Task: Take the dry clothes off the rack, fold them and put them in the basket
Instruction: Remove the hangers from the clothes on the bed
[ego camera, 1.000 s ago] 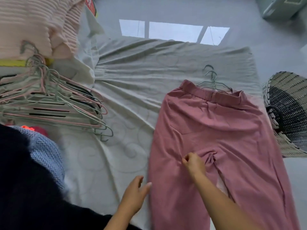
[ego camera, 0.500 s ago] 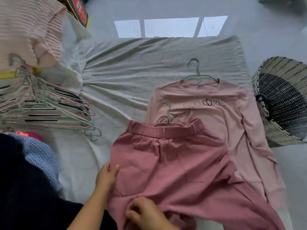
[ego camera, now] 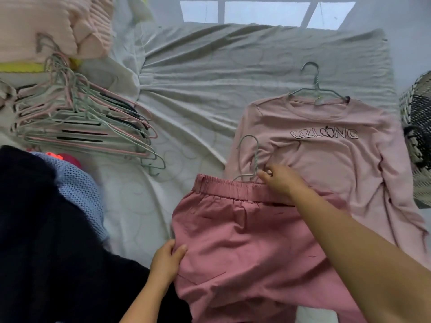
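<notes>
While the right hand (ego camera: 283, 183) pinches the green hanger (ego camera: 253, 155) at the top of the pink pants (ego camera: 245, 241), the left hand (ego camera: 166, 261) curls its fingers (ego camera: 171, 244) round the pants' side edge. The pants lie flat on the bed (ego camera: 210, 78), partly over a pink shirt (ego camera: 326, 155). A basket (ego camera: 412, 106) sits to the right, a heap of hangers (ego camera: 81, 127) to the left.

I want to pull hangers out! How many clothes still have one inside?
2: the dark pink trousers, whose hanger the right hand pinches, and the pale pink sweatshirt behind them. Others may be hidden.
</notes>
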A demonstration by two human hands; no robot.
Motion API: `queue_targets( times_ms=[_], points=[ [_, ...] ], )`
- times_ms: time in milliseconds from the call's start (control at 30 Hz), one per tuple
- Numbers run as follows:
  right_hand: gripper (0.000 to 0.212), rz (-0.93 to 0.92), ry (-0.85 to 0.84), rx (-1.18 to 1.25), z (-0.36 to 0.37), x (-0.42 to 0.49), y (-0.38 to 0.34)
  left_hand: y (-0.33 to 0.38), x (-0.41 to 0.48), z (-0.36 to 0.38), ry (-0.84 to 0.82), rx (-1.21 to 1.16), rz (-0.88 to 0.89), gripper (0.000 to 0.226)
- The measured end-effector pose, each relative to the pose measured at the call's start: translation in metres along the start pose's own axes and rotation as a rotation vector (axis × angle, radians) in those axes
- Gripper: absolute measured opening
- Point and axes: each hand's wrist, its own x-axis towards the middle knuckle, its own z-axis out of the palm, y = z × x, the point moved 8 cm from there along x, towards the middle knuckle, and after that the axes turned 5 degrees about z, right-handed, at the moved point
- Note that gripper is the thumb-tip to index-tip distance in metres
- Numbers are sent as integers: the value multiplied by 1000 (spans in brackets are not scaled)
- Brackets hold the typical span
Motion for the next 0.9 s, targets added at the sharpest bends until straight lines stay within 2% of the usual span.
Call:
queue_targets(
  times_ms=[100,133,167,200,267,333,400,433,467,533,600,800,833,900],
  points=[
    [40,-74,-36,71,0,-31,-18,-12,-4,-14,-9,65,-72,11],
    [40,-96,-49,110,-2,-43,-26,-12,-6,-18,-4,66,-86,4],
    [42,-119,-76,119,-3,-54,-33,-10,-7,-25,38,70,-91,14],
    [44,-140,-118,103,-3,-66,-41,-7,-7,-32,102,59,-91,33],
    [47,-200,-166,18,-3,-90,-58,13,-9,-42,217,-61,-46,59],
    [52,-266,-158,-70,-3,-111,-73,34,-8,-38,209,-175,-30,77],
    [50,-308,-128,-106,2,-127,-82,48,-9,-24,117,-198,-42,88],
    [49,-316,-110,-99,5,-134,-83,49,-9,-18,80,-173,-41,86],
    [49,-317,-93,-74,9,-140,-82,50,-11,-16,57,-128,-40,74],
    [49,-325,-56,0,12,-153,-76,47,-17,-19,52,-35,-2,36],
    [55,-365,-1,68,8,-168,-72,46,-28,-27,43,-9,56,8],
    [72,-363,72,169,-42,-202,-68,69,-74,-66,64,-41,215,8],
    [72,-390,112,153,-55,-209,-70,76,-81,-73,76,-60,230,9],
    [56,-458,289,82,-88,-230,-78,94,-96,-86,96,-84,254,10]
  ],
)
